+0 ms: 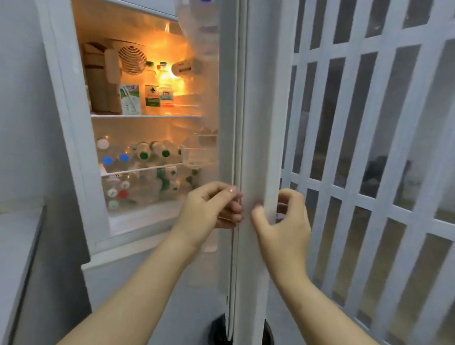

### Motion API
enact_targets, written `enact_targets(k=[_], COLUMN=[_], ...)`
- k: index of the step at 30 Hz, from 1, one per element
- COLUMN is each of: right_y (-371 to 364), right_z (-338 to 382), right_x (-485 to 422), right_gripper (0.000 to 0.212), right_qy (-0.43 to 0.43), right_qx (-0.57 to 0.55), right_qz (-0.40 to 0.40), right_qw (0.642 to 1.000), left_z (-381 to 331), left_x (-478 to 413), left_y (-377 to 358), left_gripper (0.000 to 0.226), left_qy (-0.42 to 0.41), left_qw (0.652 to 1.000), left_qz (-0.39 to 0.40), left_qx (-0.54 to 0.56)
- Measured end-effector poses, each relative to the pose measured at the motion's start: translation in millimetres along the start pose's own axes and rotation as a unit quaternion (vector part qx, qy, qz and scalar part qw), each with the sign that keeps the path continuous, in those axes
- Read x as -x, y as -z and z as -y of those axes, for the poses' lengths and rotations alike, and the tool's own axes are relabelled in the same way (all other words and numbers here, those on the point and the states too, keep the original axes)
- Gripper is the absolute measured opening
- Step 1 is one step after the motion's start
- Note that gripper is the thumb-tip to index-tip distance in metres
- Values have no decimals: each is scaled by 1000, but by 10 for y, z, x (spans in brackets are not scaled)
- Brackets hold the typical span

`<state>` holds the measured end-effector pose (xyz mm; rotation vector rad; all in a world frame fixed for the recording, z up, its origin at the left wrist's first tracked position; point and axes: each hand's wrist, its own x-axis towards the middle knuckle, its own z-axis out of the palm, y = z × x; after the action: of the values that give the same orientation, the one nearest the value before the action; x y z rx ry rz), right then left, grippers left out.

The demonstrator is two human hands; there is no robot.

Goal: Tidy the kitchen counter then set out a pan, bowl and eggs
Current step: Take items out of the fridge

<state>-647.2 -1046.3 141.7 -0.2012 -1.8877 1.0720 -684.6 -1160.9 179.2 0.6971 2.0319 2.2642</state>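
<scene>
White slatted doors (380, 154) fill the side at 3 o'clock. At 10 o'clock the fridge (78, 138) stands open, lit orange inside. Its door (260, 121) shows edge-on in the middle. The left hand (206, 208) grips the inner side of that edge, and the right hand (284, 220) grips the outer side. Many bottles (143, 152) lie on shelves at 10 o'clock from the hands. At 12 o'clock from the left hand sits a clear tray (196, 152), but what is in it is too blurry to tell. A dark shoe (218, 332) at 6 o'clock is half hidden.
</scene>
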Motion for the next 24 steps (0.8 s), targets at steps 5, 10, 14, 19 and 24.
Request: enact_targets(k=[5,10,14,19,24], right_y=[329,436,217,-159,-531], right_z=[-155,-44,143,265,372], right_x=[-104,-54,-38,-212,-481], right_gripper=[33,51,39,38,22], right_qy=[-60,-29,76,103,127], right_qx=[-3,48,96,107,125], right_qz=[-78,-136,-86,43,154], right_qw=[995,989,989,988,972], left_z=[7,29,29,1,-43], left_x=[3,-33,-86,-282,-623], left_y=[-235,-245,-168,95,417], left_gripper=[14,12,13,14,14], left_qy=[20,45,46,31,-3], left_qw=[999,997,996,994,987], left_qz=[34,42,39,3,-47], left_qx=[-16,-51,-64,-106,-154])
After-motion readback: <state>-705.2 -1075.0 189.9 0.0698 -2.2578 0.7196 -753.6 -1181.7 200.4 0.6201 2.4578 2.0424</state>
